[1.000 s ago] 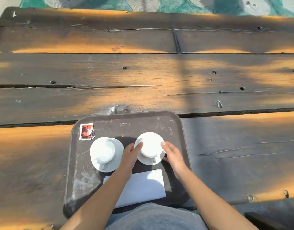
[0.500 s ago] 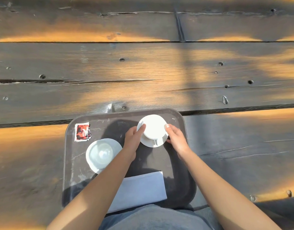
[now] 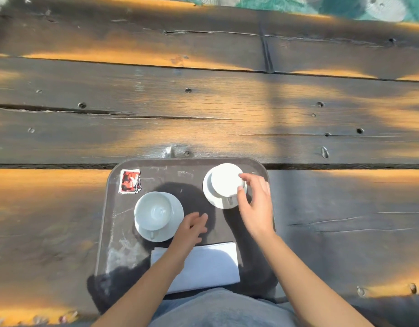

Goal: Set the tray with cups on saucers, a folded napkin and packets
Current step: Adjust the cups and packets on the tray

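Note:
A dark tray [image 3: 114,232] lies at the table's near edge. On its left stands a white cup on a saucer [image 3: 156,214], handle toward me. A second white cup on a saucer [image 3: 221,185] sits at the tray's far right corner. My right hand [image 3: 255,204] has its thumb and forefinger loosely against that cup's right side, the other fingers spread. My left hand [image 3: 190,228] hovers blurred over the tray's middle, fingers straight, holding nothing. A red packet [image 3: 130,181] lies in the far left corner. A folded white napkin [image 3: 210,265] lies at the near edge, partly under my left forearm.
The tray rests on a weathered plank table [image 3: 203,119] with cracks and bolt holes. A teal patterned surface [image 3: 345,5] shows beyond the far edge. My lap in grey cloth [image 3: 222,310] is just below the tray.
The right cup and saucer have moved to the tray's far right corner. My left hand has let go of them and pulled back toward me; my right hand stays at the cup.

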